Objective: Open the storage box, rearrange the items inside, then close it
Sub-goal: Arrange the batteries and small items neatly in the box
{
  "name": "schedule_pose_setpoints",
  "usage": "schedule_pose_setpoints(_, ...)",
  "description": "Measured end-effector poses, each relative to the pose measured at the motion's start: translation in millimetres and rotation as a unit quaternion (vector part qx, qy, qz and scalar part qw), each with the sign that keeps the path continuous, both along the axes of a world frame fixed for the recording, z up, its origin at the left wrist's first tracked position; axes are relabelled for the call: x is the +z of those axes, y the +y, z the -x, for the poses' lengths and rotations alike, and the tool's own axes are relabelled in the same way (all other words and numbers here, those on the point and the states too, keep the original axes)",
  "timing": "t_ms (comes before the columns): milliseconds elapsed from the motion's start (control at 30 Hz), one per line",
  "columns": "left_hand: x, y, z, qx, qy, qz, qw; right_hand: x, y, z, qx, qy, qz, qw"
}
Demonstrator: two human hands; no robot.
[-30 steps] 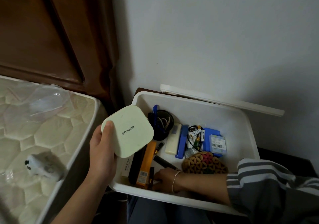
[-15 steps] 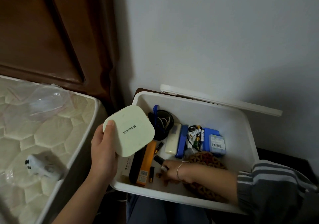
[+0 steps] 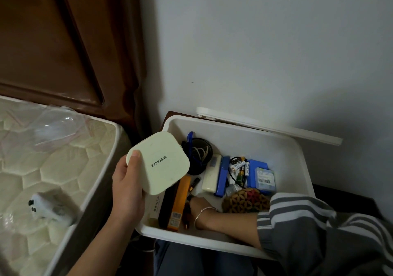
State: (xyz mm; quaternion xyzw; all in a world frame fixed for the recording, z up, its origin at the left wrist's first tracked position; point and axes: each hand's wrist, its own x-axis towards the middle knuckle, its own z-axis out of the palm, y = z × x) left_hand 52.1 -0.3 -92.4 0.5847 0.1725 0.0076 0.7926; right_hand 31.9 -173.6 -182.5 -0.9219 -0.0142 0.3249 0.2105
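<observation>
We are recording the left grip [image 3: 127,190] grasping a cream device [image 3: 158,165], a rounded square with dark lettering. The thumb is pressing on its upper left corner. The device is hanging over the left rim of the storage box [image 3: 276,148], clear of the contents.

The right grip [image 3: 198,205] is reaching down inside the box near its front wall, back of the hand up, with a thin bracelet [image 3: 204,210] on the wrist. Its fingertips are hidden, so we are unable to tell whether it is grasping anything.

Just left of that grip an orange carton [image 3: 179,203] is lying lengthwise. Just right of it, a woven patterned pouch [image 3: 246,200] is touching the striped sleeve [image 3: 297,216]. Further back we are noting a black round case [image 3: 198,154] holding cables, a cream remote [image 3: 211,173], a blue bar [image 3: 221,176], loose batteries [image 3: 241,167] and a blue barcoded box [image 3: 262,176].

The box is standing open, and its lid [image 3: 270,126] is sitting behind the rear rim against the wall. A mattress [image 3: 42,169] is lying to the left.
</observation>
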Motion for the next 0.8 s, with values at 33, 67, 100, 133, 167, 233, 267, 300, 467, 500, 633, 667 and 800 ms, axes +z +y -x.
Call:
schedule_pose_setpoints(33,0,0,0,0.0,-0.001,-0.001,1.0,0,1,2,0.019,-0.003,0.002,1.0)
schedule_pose_setpoints(67,1,0,0,-0.001,-0.002,-0.001,1.0,0,1,4,0.036,-0.01,-0.002,0.999)
schedule_pose_setpoints(100,1,-1,1,-0.003,-0.003,-0.001,1.0,0,2,6,0.045,-0.015,-0.012,0.999)
schedule_pose_setpoints(133,2,-1,1,-0.005,-0.004,-0.003,1.0,-1,2,7,0.051,-0.018,-0.019,0.998)
schedule_pose_setpoints(167,3,-1,1,-0.005,-0.005,-0.004,1.0,0,1,6,0.06,-0.018,-0.016,0.998)
schedule_pose_setpoints(233,3,-2,2,-0.002,-0.007,-0.004,1.0,1,-4,2,0.091,0.001,0.01,0.996)
schedule_pose_setpoints(267,3,-2,2,0.0,-0.008,-0.004,1.0,4,-8,-2,0.105,0.02,0.031,0.994)
schedule_pose_setpoints(300,3,-2,3,0.002,-0.008,-0.003,1.0,9,-13,-4,0.11,0.044,0.049,0.992)
schedule_pose_setpoints(467,4,-2,1,0.0,-0.013,0.0,1.0,52,-59,-10,-0.069,0.195,-0.07,0.976)
schedule_pose_setpoints(500,4,-2,0,0.001,-0.012,-0.003,1.0,64,-72,-13,-0.108,0.211,-0.102,0.966)
schedule_pose_setpoints(633,0,-1,-1,-0.001,-0.012,-0.022,1.0,89,-124,-37,-0.278,0.082,-0.11,0.951)
schedule_pose_setpoints(667,-1,-1,-1,-0.002,-0.012,-0.025,1.0,88,-135,-45,-0.327,0.039,-0.095,0.94)
schedule_pose_setpoints(800,-1,-1,0,-0.002,-0.011,-0.021,1.0,74,-155,-71,-0.365,-0.032,0.011,0.93)
